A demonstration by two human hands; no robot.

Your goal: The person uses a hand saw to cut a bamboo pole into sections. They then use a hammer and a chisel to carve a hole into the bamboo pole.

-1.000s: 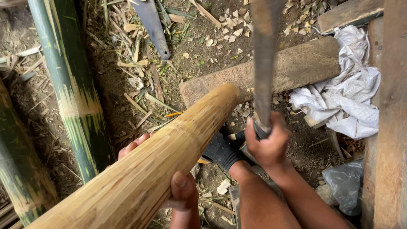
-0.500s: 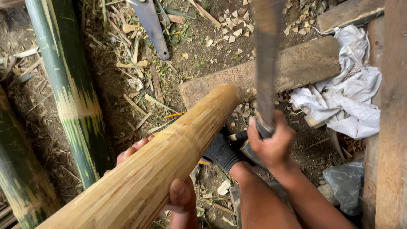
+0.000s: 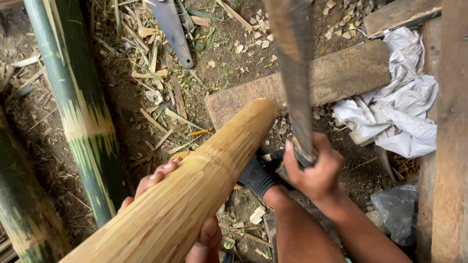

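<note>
My left hand grips a thick, peeled tan bamboo pole from underneath, fingers on its left side and thumb on the right. The pole slants up to the right, its far end over a wooden plank. My right hand is closed around the handle of a long machete, whose blurred blade points up and away, just right of the pole's end. A foot in a black sock shows below the pole.
Green bamboo stalks lie at the left. A second blade rests on the chip-strewn dirt at the top. White sacking and a wooden beam are at the right, with a plastic bag below.
The machete has shifted slightly in my right hand, its blade staying raised. The pole and my left hand hold nearly the same place.
</note>
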